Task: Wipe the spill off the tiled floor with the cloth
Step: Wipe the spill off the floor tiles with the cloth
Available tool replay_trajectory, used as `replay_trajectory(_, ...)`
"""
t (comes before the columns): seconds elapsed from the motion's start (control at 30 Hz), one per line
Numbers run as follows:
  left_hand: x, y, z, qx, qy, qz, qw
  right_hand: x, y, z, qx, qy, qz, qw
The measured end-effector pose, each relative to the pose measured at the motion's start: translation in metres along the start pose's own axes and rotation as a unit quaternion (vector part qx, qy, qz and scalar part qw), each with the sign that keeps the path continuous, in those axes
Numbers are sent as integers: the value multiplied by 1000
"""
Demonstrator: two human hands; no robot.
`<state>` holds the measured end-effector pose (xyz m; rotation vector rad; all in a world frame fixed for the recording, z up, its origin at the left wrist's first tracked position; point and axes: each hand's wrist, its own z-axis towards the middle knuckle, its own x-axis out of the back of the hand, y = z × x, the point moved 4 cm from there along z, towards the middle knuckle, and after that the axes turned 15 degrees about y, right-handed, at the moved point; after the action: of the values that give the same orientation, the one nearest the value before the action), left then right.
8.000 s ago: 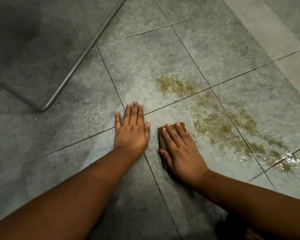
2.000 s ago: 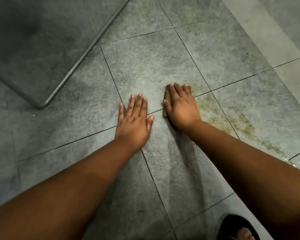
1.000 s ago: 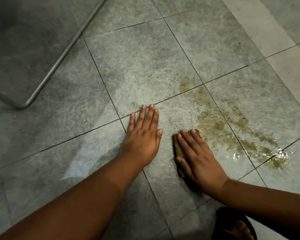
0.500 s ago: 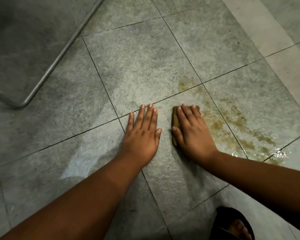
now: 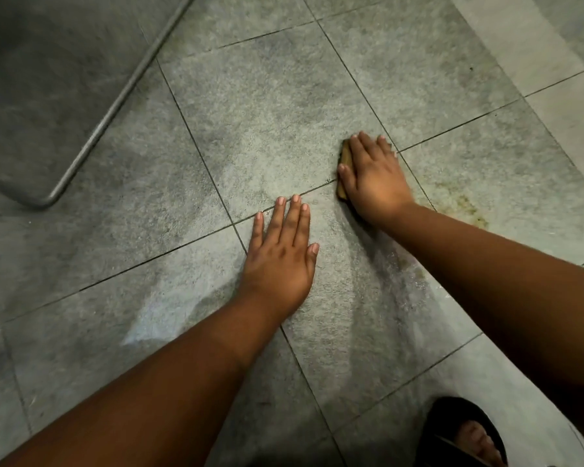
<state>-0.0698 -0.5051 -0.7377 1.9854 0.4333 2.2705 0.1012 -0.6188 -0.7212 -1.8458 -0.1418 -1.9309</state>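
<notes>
From the camera on my head I look down at the tiled floor [image 5: 267, 129]. My right hand [image 5: 373, 176] lies flat on the cloth [image 5: 345, 156], fingers straight and pressing it down rather than curling round it; only a brown strip of cloth shows along the thumb side, the rest is hidden under my palm. It sits where two grout lines cross, toward the far right of the floor in view. My left hand [image 5: 280, 254] is spread flat on a bare tile nearer to me, holding nothing and propping my weight.

The spill [image 5: 466, 207] shows as a yellowish smear just beyond my right forearm, on the tile to the right of the cloth, with a fainter damp streak running back under my arm. So I judge the job only partly done.

To wipe well, I should keep the whole palm loaded so the cloth does not bunch, draw it across the stain in overlapping passes, and work the grout lines where liquid can settle. The cloth looks soiled; turning it to a fresh face would stop it smearing. My sandalled foot [image 5: 466, 436] is at the near right corner, clear of the wet patch.
</notes>
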Motion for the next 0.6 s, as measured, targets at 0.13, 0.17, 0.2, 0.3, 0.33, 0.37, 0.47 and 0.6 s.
replay_trajectory(0.13, 1, 0, 1, 2, -3, 8, 1000, 0, -6, -4, -21, 6, 1, 1000)
replay_trajectory(0.17, 0, 0, 1, 1, -5, 13, 1000, 1, -9, -18, -19, 4, 6, 1000)
replay_trajectory(0.2, 0, 1, 1, 0, -6, 15, 1000, 3, -12, -37, -9, -1, 10, 1000)
replay_trajectory(0.3, 0, 0, 1, -2, -1, 20, 1000, 12, -22, -101, 58, -32, 28, 997)
replay_trajectory(0.33, -1, 0, 1, -2, 1, 20, 1000, 13, -23, -118, 77, -44, 30, 996)
replay_trajectory(0.37, -2, 0, 1, -1, 2, 18, 1000, 13, -21, -127, 88, -55, 29, 994)
replay_trajectory(0.47, -3, 0, 1, 2, 4, 19, 1000, 10, -16, -109, 82, -60, 29, 994)
replay_trajectory(0.6, -3, 1, 1, 2, -1, 14, 1000, -1, -8, -35, 16, -13, 13, 1000)
